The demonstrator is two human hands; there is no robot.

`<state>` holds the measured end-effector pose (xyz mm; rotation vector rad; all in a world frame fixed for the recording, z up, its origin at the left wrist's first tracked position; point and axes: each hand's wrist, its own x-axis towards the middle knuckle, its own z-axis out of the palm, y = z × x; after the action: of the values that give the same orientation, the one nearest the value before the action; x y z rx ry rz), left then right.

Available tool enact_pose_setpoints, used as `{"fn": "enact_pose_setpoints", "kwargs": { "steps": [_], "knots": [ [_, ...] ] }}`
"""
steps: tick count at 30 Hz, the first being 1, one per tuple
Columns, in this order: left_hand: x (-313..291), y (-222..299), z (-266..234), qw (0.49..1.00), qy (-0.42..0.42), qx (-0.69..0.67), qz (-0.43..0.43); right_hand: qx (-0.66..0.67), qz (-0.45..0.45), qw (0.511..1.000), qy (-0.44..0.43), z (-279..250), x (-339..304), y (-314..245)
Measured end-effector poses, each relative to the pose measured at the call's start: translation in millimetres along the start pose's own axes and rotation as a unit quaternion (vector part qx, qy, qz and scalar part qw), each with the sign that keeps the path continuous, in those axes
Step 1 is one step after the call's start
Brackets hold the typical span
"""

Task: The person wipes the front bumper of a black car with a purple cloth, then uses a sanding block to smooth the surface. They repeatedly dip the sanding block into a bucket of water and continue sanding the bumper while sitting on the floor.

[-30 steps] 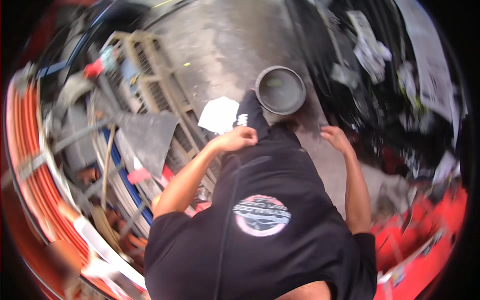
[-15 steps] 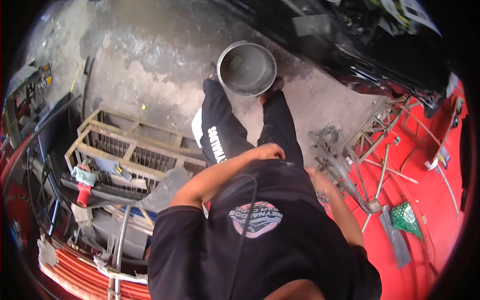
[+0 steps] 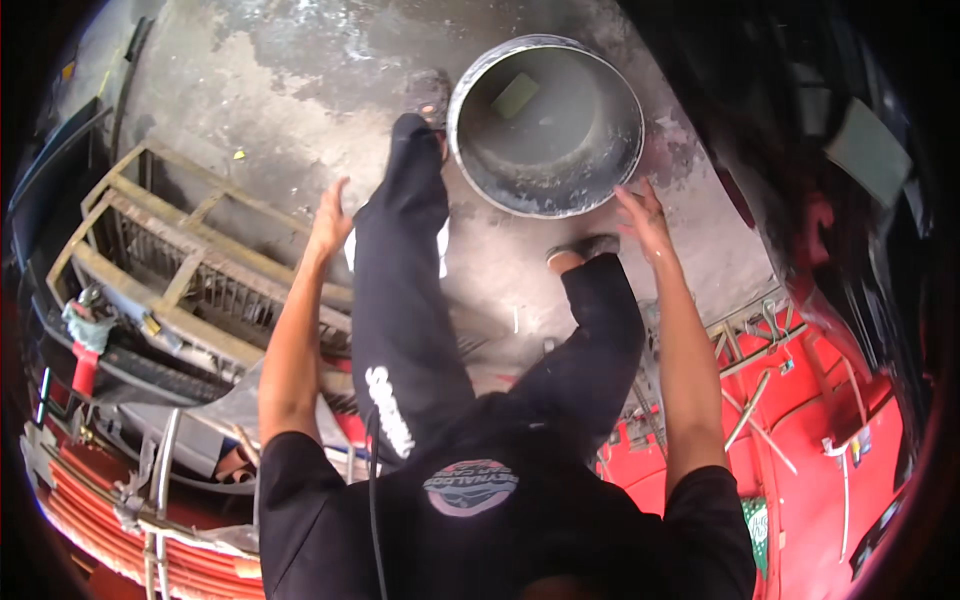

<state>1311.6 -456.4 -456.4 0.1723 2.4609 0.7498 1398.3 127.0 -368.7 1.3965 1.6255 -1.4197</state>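
Note:
A large round dark bucket [image 3: 560, 205] stands on the floor in front of my feet. It holds cloudy liquid, and a pale yellowish block-shaped piece [image 3: 515, 96], like a sponge, lies in it toward the left. My right hand [image 3: 645, 218] is at the bucket's near right rim, fingers stretched; whether the fingertips touch the rim I cannot tell. Out to the left, beside my left leg, my left hand [image 3: 330, 218] is held in the air with its fingers apart and nothing in it.
A wooden frame with slats [image 3: 200, 225] lies on the left. Along the right stands a black car body [image 3: 760, 110], with a grey rectangular piece [image 3: 870, 153] against it. Red floor covering [image 3: 800, 420] with metal rods lies at lower right; orange tubes [image 3: 130, 500] are stacked at lower left.
I have bent forward, and the bucket appears closer and larger. My left hand has left my waist and swung out left; my right hand has reached forward to the rim. My feet have spread apart.

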Motion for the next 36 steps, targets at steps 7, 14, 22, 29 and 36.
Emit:
{"fn": "enact_pose_setpoints", "kwargs": {
  "steps": [7,14,22,29,36],
  "knots": [
    [-46.0,-60.4,87.7,0.955,-0.165,0.173,-0.178,0.116,-0.138,0.983,0.024,44.8,90.7,79.1],
    [-95.9,-13.1,71.2,0.971,-0.091,0.135,-0.177,0.112,-0.079,0.991,0.006,33.4,61.7,45.9],
    [-64.4,3.9,86.5,0.981,-0.027,0.128,-0.141,0.122,-0.083,0.989,-0.012,-36.1,60.6,99.4],
    [-105.0,64.0,81.8,0.989,-0.001,0.082,-0.122,0.118,-0.104,0.987,0.034,-100.2,61.5,156.9],
    [-164.6,127.3,94.1,0.991,-0.011,0.025,-0.133,0.09,-0.061,0.991,0.077,-140.6,38.7,190.6]
  ]
}}
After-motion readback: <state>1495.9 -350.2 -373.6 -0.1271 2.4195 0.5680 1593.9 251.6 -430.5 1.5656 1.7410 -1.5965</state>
